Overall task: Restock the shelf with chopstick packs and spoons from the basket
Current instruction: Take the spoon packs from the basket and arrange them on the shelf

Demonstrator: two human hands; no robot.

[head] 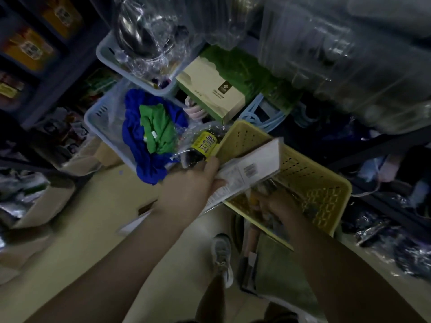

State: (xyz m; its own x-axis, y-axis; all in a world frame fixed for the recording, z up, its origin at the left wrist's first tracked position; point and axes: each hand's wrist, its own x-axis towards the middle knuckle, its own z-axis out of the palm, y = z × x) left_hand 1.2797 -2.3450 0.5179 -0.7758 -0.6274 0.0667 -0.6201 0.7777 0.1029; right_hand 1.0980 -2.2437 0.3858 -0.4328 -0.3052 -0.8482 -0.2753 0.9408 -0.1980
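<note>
A yellow perforated basket (310, 169) sits low at the centre right. My left hand (193, 183) grips a long flat pack (249, 171) with a white printed back and barcode, held tilted over the basket's left rim. My right hand (277, 206) reaches down inside the basket, fingers curled among dark wrapped items; what it holds is blurred. A bottle-shaped pack with a yellow label (204, 144), in clear wrap, lies just left of the basket.
A pale blue bin (98, 117) with blue and green cloths stands at left, another blue bin (105, 54) behind it. A cream and green box (212, 89) lies behind the basket. Clear-wrapped goods fill the shelf (349, 54) above right. My shoe (222, 255) is on the floor.
</note>
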